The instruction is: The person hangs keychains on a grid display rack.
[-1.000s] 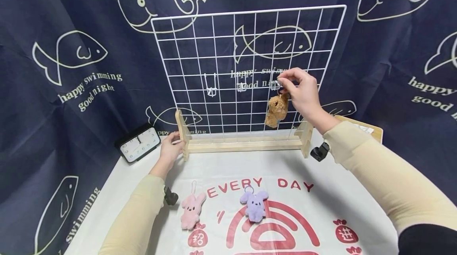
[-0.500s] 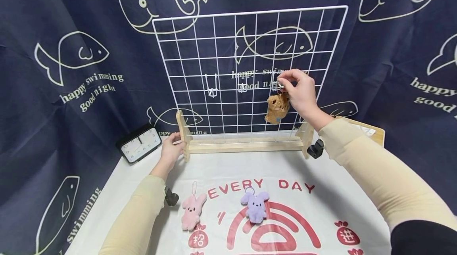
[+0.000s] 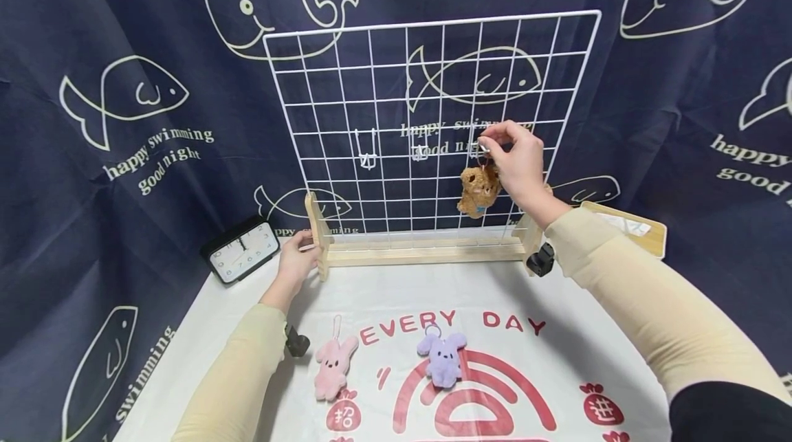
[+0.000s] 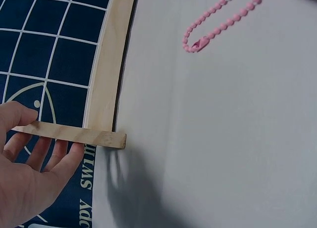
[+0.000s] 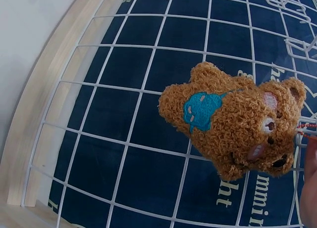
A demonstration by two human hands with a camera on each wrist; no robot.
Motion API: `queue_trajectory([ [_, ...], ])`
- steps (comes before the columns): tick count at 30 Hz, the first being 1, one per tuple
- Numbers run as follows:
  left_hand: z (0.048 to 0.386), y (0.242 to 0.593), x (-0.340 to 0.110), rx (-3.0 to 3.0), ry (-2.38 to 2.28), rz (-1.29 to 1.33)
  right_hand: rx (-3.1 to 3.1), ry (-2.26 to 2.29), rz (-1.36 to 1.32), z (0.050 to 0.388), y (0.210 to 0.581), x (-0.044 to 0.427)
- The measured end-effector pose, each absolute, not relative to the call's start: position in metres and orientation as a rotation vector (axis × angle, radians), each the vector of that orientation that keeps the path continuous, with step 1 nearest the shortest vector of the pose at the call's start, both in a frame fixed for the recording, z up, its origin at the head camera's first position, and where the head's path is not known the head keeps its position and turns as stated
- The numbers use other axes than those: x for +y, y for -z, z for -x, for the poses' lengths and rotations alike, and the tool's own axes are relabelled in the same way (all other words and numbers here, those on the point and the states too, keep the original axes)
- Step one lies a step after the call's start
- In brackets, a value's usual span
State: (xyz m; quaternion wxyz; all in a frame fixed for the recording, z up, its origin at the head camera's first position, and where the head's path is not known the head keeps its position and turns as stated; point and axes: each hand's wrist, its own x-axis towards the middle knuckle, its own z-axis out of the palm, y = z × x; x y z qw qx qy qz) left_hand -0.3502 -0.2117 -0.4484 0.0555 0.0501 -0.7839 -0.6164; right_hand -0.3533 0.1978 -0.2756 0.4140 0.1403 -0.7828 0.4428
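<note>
My right hand [image 3: 518, 157] pinches the top of a brown teddy bear keychain [image 3: 478, 191] at the right-hand hook of a white wire grid [image 3: 427, 102]. In the right wrist view the bear [image 5: 237, 121] shows a blue patch on its belly, with an orange-red cord at its head; whether its ring sits on the hook is hard to see. My left hand [image 3: 297, 262] grips the wooden side foot [image 4: 81, 135] of the grid's stand, thumb on one face and fingers on the other. On the table lie a pink bunny keychain [image 3: 334, 366] and a purple plush keychain [image 3: 443, 358].
Two more white hooks, a left one [image 3: 368, 159] and a middle one [image 3: 419, 152], hang on the grid. A black-framed clock [image 3: 243, 249] stands at the left, and a wooden tray [image 3: 652, 239] lies at the right. Behind everything hangs a navy fish-print curtain [image 3: 155, 9].
The bear has turned to face forward more and dipped slightly, while my right hand and forearm have shifted a little left. My left hand stays on the stand.
</note>
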Motion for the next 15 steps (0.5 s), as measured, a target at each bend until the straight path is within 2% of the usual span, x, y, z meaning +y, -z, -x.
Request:
queue_trajectory([
  [15, 0.3506, 0.4486, -0.2130, -2.391, 1.851, -0.148, -1.911, -1.103, -0.391, 0.3579, 0.2815, 0.1989],
])
